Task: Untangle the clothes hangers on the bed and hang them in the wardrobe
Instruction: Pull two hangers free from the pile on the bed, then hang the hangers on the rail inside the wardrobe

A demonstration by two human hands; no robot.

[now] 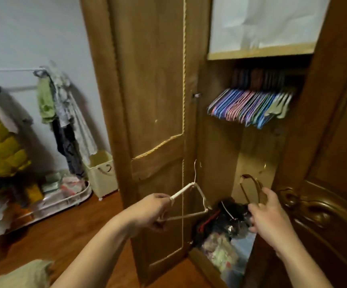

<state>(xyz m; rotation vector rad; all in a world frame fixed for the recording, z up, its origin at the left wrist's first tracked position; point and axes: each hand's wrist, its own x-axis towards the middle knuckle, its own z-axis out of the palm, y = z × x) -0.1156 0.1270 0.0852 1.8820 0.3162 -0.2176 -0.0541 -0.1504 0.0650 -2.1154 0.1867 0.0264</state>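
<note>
Left hand [153,210] pinches a white hanger [189,201] at its shoulder end and lower bar; grip clenched on it, hook up, frame tilted. Likely held by that corner so the hook stays free to catch the rod.

Right hand [270,215] holds a brown hanger [251,190], fingers curled round its lower part, hook up. The two hangers are apart, not touching: separated, one per hand, probably so they can go up singly.

Both sit low in front of the open wardrobe [220,142], above a pile of bags and clothes [224,231] on its floor. A dense row of coloured hangers [251,107] already fills the rod under the shelf [259,54]; rod itself hidden.

Room: opening is narrow, doors either side. Clear space lies between pile and hanging row. Free rod appears mainly at the left end, though I cannot tell how much.
</note>
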